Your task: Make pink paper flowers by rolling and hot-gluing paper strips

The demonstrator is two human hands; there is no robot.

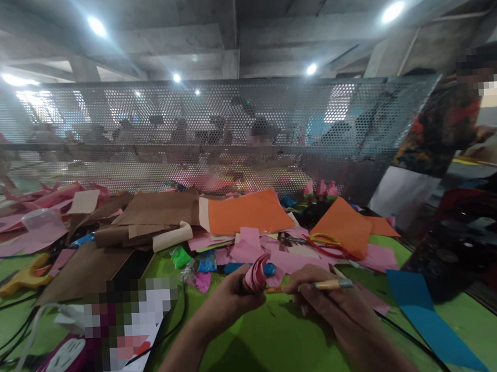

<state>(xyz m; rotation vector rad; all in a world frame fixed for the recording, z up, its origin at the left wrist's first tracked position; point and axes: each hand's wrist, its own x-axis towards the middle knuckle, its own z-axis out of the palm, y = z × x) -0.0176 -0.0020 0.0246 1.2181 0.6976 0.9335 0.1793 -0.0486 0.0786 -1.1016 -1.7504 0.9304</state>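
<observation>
My left hand (233, 298) is closed around a rolled bundle of pink strips (257, 275), layered and curled at the top. My right hand (321, 299) grips a slim wooden-handled tool (335, 284) with a metallic-looking band at its right end. The tool's other end seems to point left, close to the bundle; its tip is hard to make out. Behind the bundle lies a blue rod-like thing (236, 269). Loose pink sheets (292, 264) spread beyond both hands, with red-and-yellow-handled scissors (326, 242) on them.
On the green table (257, 352) lie orange sheets (250, 212), brown sheets (158, 207), small coloured packets (180, 258) and a blue strip (430, 315). At left are a yellow glue gun (26, 277), a purple power strip (61, 359) and cables. A perforated metal screen (166, 123) stands behind; a person (445, 120) is at right.
</observation>
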